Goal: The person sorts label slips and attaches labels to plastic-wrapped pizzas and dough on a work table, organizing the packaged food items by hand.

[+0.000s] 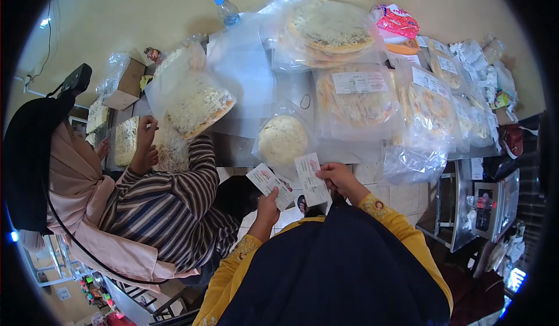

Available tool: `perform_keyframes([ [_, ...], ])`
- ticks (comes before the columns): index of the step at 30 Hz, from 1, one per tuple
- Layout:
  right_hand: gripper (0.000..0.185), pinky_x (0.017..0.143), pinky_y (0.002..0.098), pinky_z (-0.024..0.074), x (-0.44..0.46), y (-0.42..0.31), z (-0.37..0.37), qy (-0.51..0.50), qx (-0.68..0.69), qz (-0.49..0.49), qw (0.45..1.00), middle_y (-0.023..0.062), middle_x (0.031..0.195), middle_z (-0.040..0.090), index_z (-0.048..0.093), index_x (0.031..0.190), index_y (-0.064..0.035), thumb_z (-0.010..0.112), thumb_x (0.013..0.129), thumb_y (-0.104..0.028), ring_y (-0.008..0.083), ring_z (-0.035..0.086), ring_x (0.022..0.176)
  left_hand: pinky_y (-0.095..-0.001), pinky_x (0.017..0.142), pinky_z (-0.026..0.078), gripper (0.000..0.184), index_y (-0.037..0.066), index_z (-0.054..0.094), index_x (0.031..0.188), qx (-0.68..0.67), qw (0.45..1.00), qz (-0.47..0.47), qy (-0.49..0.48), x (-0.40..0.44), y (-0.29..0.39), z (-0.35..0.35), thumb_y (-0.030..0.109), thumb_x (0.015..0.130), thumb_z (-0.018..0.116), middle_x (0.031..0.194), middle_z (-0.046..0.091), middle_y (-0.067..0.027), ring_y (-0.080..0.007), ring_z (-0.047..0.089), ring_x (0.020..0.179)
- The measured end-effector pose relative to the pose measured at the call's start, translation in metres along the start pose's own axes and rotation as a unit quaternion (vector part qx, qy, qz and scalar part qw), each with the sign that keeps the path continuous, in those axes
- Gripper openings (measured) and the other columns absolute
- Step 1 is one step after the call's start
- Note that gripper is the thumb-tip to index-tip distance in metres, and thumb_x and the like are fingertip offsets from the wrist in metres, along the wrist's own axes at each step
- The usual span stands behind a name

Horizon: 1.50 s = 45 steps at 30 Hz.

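Left white rectangular paper card with red print (265,178): held tilted in front of the body, near the table's close edge.
Right white rectangular paper card with red print (311,180): held more upright, just beside the left one.
Left hand (268,208): thumb and fingers pinching the left card's lower part.
Right hand (340,179): thumb and fingers pinching the right card's side edge.
Just beyond: small pale round flat food in clear plastic (283,139), lying on the grey table (235,149).
Farther right: large bagged topped round with a white label (358,110).
Left side: a co-worker in a striped top (166,201), seated.
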State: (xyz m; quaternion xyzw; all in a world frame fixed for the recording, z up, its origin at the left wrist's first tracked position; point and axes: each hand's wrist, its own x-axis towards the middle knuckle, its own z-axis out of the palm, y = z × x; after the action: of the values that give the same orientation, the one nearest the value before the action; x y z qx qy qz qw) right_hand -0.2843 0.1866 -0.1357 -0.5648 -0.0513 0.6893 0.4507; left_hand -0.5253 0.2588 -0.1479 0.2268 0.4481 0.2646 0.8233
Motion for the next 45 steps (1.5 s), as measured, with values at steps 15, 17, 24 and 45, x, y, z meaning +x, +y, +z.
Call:
perform_keyframes([
  [15,0.023,0.063,0.0322,0.0509,0.057,-0.021,0.087,0.063,0.273,-0.110,0.954,0.0083,0.084,0.057,0.052,0.096,-0.0017,0.061,0.081,-0.018,0.0218,0.060,0.074,-0.0389,0.084,0.047,0.028,-0.006,0.044,0.113,0.043,0.997,-0.031,0.060,-0.041,-0.006,-0.007,0.010,0.091,0.037,0.104,0.055,-0.0191,-0.0299,0.057,0.096],
  [17,0.025,0.063,0.0327,0.0511,0.066,-0.025,0.094,0.076,0.247,-0.114,0.959,0.0102,0.088,0.057,0.052,0.097,-0.0007,0.060,0.081,-0.019,0.0229,0.060,0.075,-0.0380,0.084,0.047,0.028,-0.007,0.043,0.113,0.049,0.997,-0.038,0.046,-0.041,-0.006,-0.010,0.010,0.091,0.037,0.103,0.056,-0.0190,-0.0295,0.058,0.095],
  [24,0.035,0.070,0.0378,0.0514,0.052,-0.023,0.075,0.023,0.215,-0.081,0.973,0.0167,0.093,0.056,0.048,0.106,0.0054,0.052,0.084,-0.022,0.0281,0.060,0.082,-0.0377,0.083,0.047,0.030,-0.007,0.043,0.114,0.062,0.996,-0.053,0.037,-0.041,0.000,-0.010,0.011,0.091,0.038,0.103,0.057,-0.0197,-0.0299,0.058,0.094],
  [45,0.033,0.069,0.0298,0.0519,-0.184,-0.125,0.014,-0.081,0.112,-0.257,0.956,0.0115,0.098,0.061,0.049,0.112,0.0041,0.052,0.088,-0.018,0.0206,0.062,0.086,-0.0418,0.081,0.046,0.032,-0.010,0.047,0.110,0.314,0.949,0.016,0.031,-0.059,-0.004,0.040,0.014,0.090,0.040,0.106,0.056,-0.0189,-0.0288,0.057,0.093],
])
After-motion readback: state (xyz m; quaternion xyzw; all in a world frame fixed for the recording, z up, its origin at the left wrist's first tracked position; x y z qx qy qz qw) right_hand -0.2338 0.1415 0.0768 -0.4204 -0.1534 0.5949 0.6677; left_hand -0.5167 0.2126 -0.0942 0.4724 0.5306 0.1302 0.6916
